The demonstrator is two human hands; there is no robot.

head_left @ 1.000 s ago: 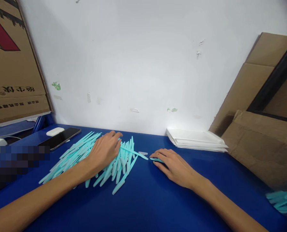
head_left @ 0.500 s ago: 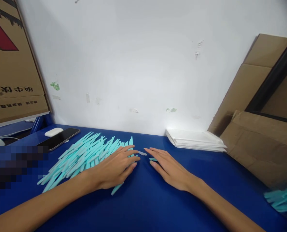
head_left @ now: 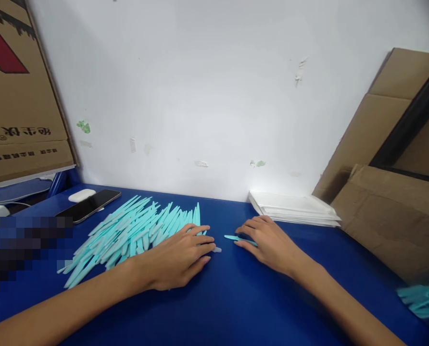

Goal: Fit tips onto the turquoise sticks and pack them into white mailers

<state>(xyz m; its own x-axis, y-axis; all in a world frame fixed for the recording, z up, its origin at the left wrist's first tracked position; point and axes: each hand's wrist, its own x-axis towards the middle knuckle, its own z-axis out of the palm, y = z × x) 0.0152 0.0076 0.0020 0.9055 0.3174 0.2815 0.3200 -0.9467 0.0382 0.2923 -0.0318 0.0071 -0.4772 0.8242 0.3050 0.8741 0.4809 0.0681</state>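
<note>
One turquoise stick (head_left: 232, 237) at right hand (head_left: 268, 242), pile (head_left: 124, 235) by left hand (head_left: 182, 254)

Turquoise sticks (head_left: 124, 230) on a plain blue table (head_left: 214, 307).

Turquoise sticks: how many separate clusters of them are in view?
2. A large heap lies on the blue table, partly behind the left hand; a smaller, blurred bunch sits at the lower right edge. Others may be hidden.

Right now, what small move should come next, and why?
Perhaps ease the left hand toward the right hand: a small pale piece shows at the left fingertips, and the turquoise stick by the right thumb has its tip just across a gap.
</note>
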